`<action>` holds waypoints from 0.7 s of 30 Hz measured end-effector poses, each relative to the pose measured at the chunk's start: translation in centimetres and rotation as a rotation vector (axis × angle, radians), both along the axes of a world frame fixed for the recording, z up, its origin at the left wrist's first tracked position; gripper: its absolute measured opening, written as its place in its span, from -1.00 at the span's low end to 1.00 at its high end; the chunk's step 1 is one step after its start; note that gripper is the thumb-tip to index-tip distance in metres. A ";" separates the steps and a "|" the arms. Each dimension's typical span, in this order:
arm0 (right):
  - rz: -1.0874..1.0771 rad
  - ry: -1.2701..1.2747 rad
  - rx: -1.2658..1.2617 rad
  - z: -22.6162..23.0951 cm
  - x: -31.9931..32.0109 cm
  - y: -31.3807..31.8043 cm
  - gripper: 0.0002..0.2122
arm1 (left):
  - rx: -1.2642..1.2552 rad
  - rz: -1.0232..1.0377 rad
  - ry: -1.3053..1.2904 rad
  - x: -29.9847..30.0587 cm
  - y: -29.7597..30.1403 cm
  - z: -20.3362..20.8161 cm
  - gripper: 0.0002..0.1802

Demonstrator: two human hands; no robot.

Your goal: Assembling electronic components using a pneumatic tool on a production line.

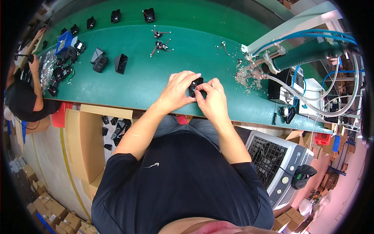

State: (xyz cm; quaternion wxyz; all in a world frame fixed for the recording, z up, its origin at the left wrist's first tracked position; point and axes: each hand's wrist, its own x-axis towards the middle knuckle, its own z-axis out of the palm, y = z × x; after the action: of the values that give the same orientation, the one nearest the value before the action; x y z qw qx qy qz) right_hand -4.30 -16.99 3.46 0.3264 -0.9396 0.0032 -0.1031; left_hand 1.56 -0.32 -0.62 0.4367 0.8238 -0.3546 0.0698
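Near the bench's front edge, my left hand (177,91) is closed around a small black plastic housing (196,86). My right hand (212,99) meets it from the other side, thumb and forefinger pinched at the housing's face; whatever they grip is too small to make out. Beyond my hands lie two small assemblies with splayed wires, one wired assembly (161,46) nearer and another wired assembly (158,33) behind it. To the left stand an open black shell (121,63) and a pair of black casings (100,62).
Loose screws (246,76) are scattered at right beneath a green power screwdriver (300,58) with hoses. Black units (149,15) line the green strip at the back. A co-worker (25,93) sits far left. Below the bench are a carton (85,136) and an air cooler (272,163).
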 end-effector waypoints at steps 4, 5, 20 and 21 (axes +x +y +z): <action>0.027 -0.028 0.034 2.9 -0.9 -0.4 -0.80 | 0.004 0.003 0.011 0.1 0.1 0.3 -0.07; -0.003 -0.023 0.099 5.4 -1.5 -0.6 -0.80 | 0.001 0.000 0.006 0.2 0.2 0.2 -0.07; -0.058 -0.633 0.863 17.2 6.4 -5.4 -0.26 | -0.046 0.061 0.045 0.1 0.3 -0.1 -0.32; -0.005 -0.596 0.928 16.5 6.0 -4.6 -0.23 | -0.031 0.066 0.023 0.1 0.2 0.0 -0.37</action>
State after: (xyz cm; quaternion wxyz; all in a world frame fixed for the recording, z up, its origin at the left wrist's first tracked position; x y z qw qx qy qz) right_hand 1.68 -21.61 19.99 0.6927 -0.6273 -0.0421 -0.3533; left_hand 1.62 -0.15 -0.63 0.4511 0.8288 -0.3212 0.0801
